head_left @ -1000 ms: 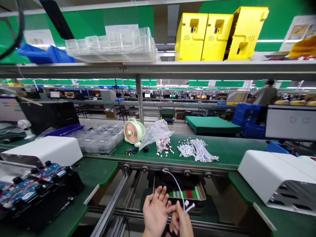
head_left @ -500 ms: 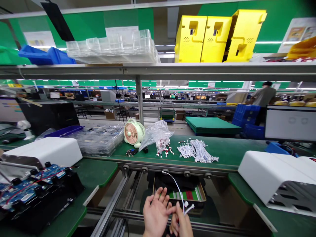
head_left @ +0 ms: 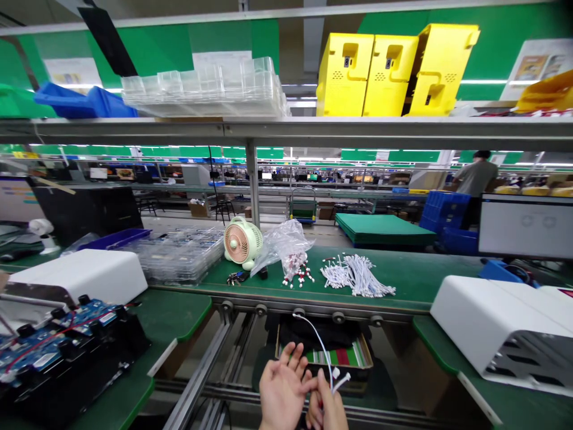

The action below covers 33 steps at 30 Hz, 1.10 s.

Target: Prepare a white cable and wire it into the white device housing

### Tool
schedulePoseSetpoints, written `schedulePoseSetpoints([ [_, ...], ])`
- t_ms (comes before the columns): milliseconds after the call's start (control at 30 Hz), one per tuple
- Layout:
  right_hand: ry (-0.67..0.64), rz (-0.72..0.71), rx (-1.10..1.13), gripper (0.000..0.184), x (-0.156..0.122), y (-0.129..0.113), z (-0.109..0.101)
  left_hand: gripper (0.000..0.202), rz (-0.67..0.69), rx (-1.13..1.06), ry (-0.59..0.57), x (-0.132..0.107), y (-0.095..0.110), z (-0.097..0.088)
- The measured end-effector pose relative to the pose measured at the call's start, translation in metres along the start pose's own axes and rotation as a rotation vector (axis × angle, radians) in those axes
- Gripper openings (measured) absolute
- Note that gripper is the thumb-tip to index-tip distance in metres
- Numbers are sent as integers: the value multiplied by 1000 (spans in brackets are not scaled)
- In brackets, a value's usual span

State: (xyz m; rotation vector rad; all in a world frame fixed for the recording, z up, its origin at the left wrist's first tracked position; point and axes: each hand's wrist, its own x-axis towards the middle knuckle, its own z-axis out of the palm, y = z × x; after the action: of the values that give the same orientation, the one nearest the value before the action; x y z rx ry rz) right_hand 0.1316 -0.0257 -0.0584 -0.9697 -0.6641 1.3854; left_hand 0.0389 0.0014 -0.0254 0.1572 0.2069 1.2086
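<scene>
Just above your right hand (head_left: 329, 401), a thin white cable (head_left: 323, 345) arches up and away to the left, its lower part pinched between your thumb and fingers. White plugs (head_left: 342, 381) stick out just right of the grip. Your left hand (head_left: 283, 391) is beside it, palm up, fingers loosely spread and slightly curled; whether its little finger touches your right hand, you cannot tell. Beyond the cable's tip, a clear bag (head_left: 282, 242) sits among small red-and-white connectors (head_left: 299, 272) on the green bench (head_left: 423, 269), with a bundle of white cables (head_left: 367, 278) to their right. Farther left of your hands stands a fan (head_left: 242, 240), keys (head_left: 235, 277) in front.
</scene>
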Motion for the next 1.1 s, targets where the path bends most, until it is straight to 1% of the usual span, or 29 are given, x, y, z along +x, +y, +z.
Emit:
schedulePoseSetpoints([
  [67,-3,-4,12,67,0,1,0,36,2,5,12,0,0,0],
  [267,-13,2,21,65,1,3,-2,26,-22,-13,-26,0,0,1],
  [367,-16,-2,23,66,2,3,-2,24,-27,-22,-22,0,1,1],
  [667,-18,-15,11,65,1,2,-1,27,-15,-16,-28,-3,0,2],
  [800,-18,-21,2,65,0,2,-1,28,-11,-27,-5,-2,1,3],
  [967,-14,-12,-17,66,1,1,-1,30,-44,-45,6,-3,1,6],
  [1100,-10,-2,-3,66,1,2,-1,33,-33,-37,-27,-2,1,3],
])
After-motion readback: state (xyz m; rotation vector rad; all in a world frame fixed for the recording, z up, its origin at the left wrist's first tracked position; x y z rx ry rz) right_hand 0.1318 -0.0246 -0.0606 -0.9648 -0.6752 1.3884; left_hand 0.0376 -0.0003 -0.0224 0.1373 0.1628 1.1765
